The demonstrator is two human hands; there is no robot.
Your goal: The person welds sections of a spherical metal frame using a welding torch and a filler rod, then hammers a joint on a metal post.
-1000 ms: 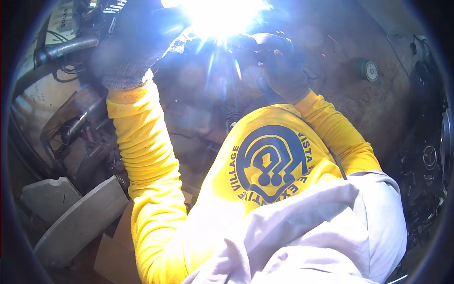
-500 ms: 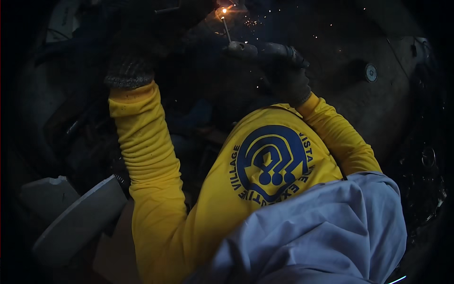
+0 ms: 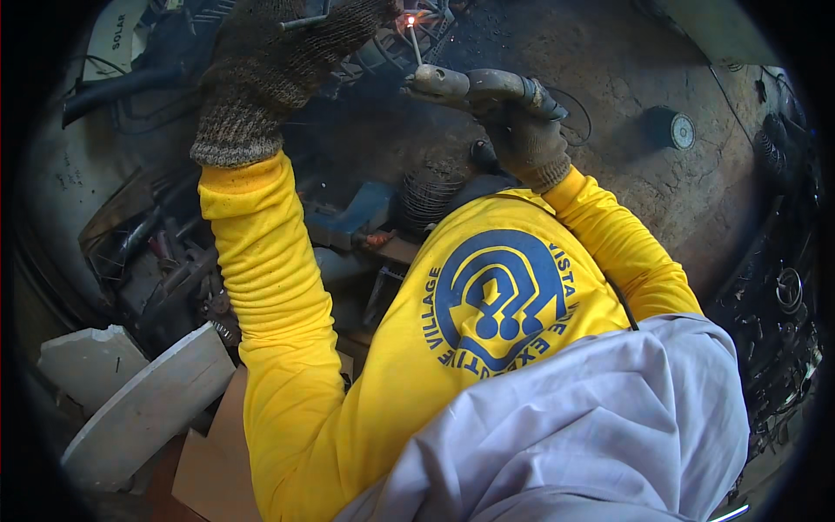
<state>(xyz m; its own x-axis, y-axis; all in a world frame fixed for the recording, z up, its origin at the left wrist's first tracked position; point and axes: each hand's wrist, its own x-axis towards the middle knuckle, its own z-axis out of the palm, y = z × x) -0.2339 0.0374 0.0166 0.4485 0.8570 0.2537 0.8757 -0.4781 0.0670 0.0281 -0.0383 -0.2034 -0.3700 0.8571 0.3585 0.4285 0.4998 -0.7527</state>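
Observation:
My right hand (image 3: 529,150), in a brown knit glove, is closed round a welding electrode holder (image 3: 500,87). A thin welding rod (image 3: 416,45) stands up from the holder's head, its tip glowing red at the metalwork (image 3: 435,22) by the top edge. My left hand (image 3: 291,74), gloved alike, reaches in from the left with its fingers bent toward that metalwork. A bent grey metal bar (image 3: 304,21) crosses over this glove. The left fingertips lie at the picture's upper edge, and what they grip cannot be made out.
A dark can-like cylinder (image 3: 674,130) stands on the stained floor at right. Coiled metal (image 3: 430,196) and a blue tool (image 3: 357,213) lie below the hands. Broken white boards (image 3: 148,404) and cardboard (image 3: 217,452) are at lower left. Metal scraps (image 3: 774,348) line the right side.
The bright arc and flying sparks have died down to a small red glow at the rod's tip. The dark picture has become much lighter. Both hands stay nearly in place.

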